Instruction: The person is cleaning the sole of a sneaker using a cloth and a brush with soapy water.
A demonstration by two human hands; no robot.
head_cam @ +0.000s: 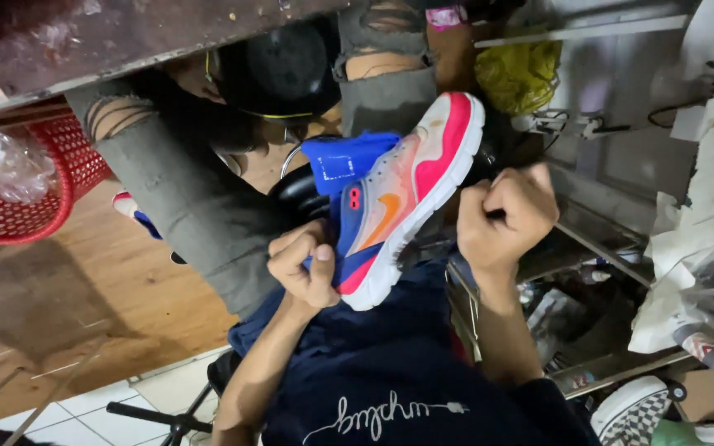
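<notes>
Nearby, a red basket (51, 194) holds clear plastic (6, 165); left hand (303, 268) grips the sneaker (406, 186), right hand (506, 215) fisted.

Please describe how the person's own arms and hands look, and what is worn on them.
Both forearms are bare, with no sleeves reaching them. The left hand and the right hand wear no gloves, and no rings, watch or bracelet can be seen. The person wears a dark navy top with white cursive lettering.

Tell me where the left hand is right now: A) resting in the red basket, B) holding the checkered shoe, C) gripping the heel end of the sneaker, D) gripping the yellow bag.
C: the left hand closes around the blue heel end of the pink, orange and blue sneaker, while the right hand is a closed fist beside its sole.
</notes>
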